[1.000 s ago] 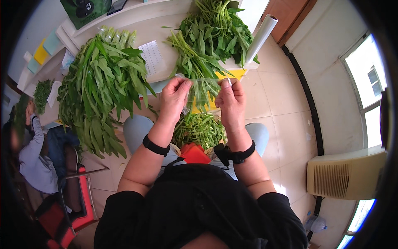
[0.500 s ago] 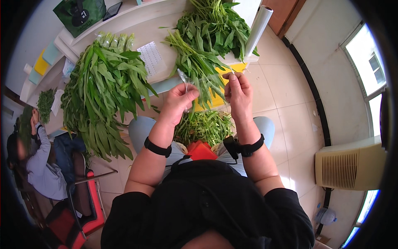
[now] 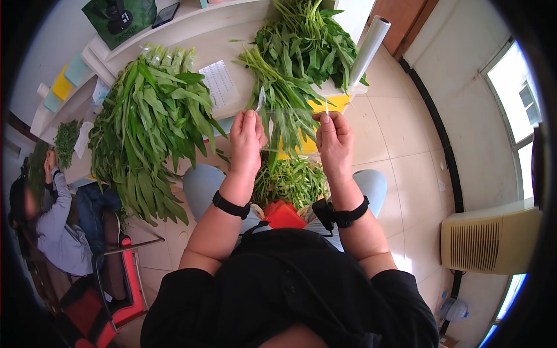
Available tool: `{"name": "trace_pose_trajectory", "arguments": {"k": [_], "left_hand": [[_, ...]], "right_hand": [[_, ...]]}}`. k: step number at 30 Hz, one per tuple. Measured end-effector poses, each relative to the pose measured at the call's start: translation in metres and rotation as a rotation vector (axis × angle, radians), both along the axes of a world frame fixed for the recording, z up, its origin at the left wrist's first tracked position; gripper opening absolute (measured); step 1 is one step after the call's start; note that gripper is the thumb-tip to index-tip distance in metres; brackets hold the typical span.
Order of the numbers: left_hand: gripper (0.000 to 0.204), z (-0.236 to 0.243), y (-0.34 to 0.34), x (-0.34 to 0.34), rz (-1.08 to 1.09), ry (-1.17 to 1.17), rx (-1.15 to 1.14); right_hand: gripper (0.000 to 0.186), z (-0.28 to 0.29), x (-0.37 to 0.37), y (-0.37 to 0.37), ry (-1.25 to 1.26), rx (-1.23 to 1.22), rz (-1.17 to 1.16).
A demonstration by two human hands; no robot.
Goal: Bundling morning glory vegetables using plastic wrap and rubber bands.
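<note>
My left hand (image 3: 246, 139) pinches one end of a clear, thin plastic sheet or bag (image 3: 285, 115), crumpled where it rises above my fingers. My right hand (image 3: 335, 139) grips the other end, with a thin white strip standing up at the fingertips. The plastic is stretched between them in front of a loose bunch of leafy stems (image 3: 272, 81). A large pile of long-leaved greens (image 3: 145, 122), with stem ends in clear wraps, hangs over the shelf left of my hands. More cut greens (image 3: 284, 180) lie between my knees, above something red (image 3: 281, 214).
A white desk (image 3: 226, 52) holds a printed sheet (image 3: 218, 84), more greens (image 3: 307, 40) and an upright white roll (image 3: 369, 52). A green bag (image 3: 113, 23) and phone (image 3: 165, 15) sit above. Another person (image 3: 64, 238) works at left by a red chair. A beige appliance (image 3: 493, 238) stands right.
Both hands still hold the plastic. My left hand has shifted and turned more upright since half a second ago, rising slightly; my right hand has moved slightly down from then.
</note>
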State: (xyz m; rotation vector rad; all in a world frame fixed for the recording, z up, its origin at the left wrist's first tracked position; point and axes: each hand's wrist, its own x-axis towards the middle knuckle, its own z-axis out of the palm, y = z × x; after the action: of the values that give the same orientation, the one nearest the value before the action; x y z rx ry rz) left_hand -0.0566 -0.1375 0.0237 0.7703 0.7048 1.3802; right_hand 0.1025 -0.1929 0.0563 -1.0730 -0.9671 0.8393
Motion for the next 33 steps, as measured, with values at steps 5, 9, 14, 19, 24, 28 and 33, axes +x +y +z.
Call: {"name": "trace_pose_trajectory", "arguments": {"k": [5, 9, 14, 19, 24, 28, 33], "left_hand": [[0.023, -0.014, -0.005, -0.007, -0.32, 0.143, -0.021], [0.023, -0.015, -0.004, -0.008, -0.424, 0.181, -0.067], [0.017, -0.015, -0.002, -0.003, -0.094, 0.0, -0.053], [0.017, -0.017, -0.003, -0.007, 0.02, -0.057, -0.062], [0.021, -0.009, -0.003, -0.002, 0.037, -0.185, -0.175], [0.021, -0.02, 0.006, -0.009, -0.078, -0.341, -0.224], [0.018, -0.035, 0.011, -0.009, 0.151, 0.143, -0.077]], "right_hand": [[0.022, 0.004, 0.011, 0.005, 0.007, 0.017, -0.009], [0.022, 0.013, 0.014, 0.002, 0.04, 0.0, 0.03], [0.022, 0.008, 0.014, 0.001, 0.055, -0.029, 0.017], [0.022, 0.008, 0.013, 0.004, 0.047, -0.01, 0.017], [0.022, 0.007, 0.008, 0.005, -0.034, -0.027, -0.005], [0.019, 0.003, -0.003, -0.001, -0.185, -0.029, -0.001], [0.015, 0.003, -0.017, -0.01, -0.273, 0.052, -0.026]]}}
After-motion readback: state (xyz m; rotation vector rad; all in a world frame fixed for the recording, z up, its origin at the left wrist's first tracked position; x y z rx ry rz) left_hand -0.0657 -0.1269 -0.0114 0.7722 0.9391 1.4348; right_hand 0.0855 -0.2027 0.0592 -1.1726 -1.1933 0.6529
